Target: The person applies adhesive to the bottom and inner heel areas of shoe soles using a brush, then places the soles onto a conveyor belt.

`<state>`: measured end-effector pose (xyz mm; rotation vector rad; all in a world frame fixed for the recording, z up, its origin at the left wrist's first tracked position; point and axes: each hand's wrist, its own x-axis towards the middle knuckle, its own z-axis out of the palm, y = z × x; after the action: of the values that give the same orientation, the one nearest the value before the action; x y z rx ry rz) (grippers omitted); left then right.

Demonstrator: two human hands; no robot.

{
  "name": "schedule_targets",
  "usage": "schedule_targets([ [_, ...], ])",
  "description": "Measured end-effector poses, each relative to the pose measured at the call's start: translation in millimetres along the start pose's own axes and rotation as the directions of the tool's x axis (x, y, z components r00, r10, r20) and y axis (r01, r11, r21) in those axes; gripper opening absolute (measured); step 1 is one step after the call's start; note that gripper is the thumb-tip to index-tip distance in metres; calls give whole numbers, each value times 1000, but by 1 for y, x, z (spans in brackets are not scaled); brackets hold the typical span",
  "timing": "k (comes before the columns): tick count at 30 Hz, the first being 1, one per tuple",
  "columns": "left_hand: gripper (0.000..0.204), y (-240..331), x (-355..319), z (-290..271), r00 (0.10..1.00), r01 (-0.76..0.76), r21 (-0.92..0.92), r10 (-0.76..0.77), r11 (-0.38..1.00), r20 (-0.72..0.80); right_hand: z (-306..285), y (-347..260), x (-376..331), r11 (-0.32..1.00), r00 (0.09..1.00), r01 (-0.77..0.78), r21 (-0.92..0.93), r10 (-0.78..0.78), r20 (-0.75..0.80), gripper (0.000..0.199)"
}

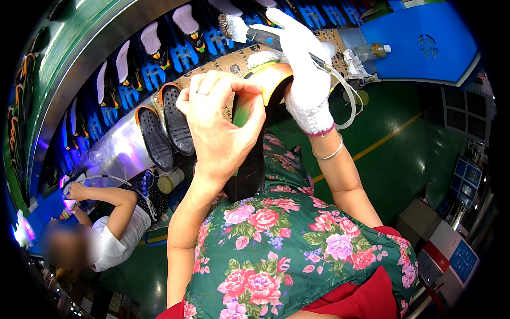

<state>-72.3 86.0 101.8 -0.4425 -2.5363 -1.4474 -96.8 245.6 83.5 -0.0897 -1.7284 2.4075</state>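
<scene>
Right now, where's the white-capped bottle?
Head view, upper right: the bottle is right of the gloved right hand, with a crumpled white wad on its left and the blue surface on its right.

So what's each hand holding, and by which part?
Bare left hand: curved orange-green piece, pinched by its orange edge. White-gloved right hand: black-handled brush, by the handle.

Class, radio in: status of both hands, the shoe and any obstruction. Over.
Left hand pinching edge of orange-green shoe. Gloved right hand gripping black-handled tool. White hose looped right of right hand, clear of shoe.
</scene>
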Motion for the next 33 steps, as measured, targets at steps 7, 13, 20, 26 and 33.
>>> schedule_targets([
  [7, 20, 9, -4, -10, 999, 36, -6, -36, 999, 40, 2, 4, 1, 998, 999, 53, -27, -53, -6, 34],
  [13, 22, 12, -12, -27, 1000, -4, 4, 4, 1000, 25, 5, 10, 2, 995, 997, 80, -60, -80, -1, 33],
  [20, 19, 5, -22, -9, 998, -18, 25, 20, 1000, -59, 1, 12, 0, 999, 999, 37, 7, -37, -3, 32],
  [26, 22, 11, -24, 5, 997, -37, 119, 44, 992, -60, -10, 15, -2, 1000, 1000, 7, 23, -6, -25, 33],
  [33, 19, 15, -21, 10, 995, -42, 189, 58, 981, -79, -13, 16, -3, 1000, 1000, 8, 2, -8, -28, 34],
])
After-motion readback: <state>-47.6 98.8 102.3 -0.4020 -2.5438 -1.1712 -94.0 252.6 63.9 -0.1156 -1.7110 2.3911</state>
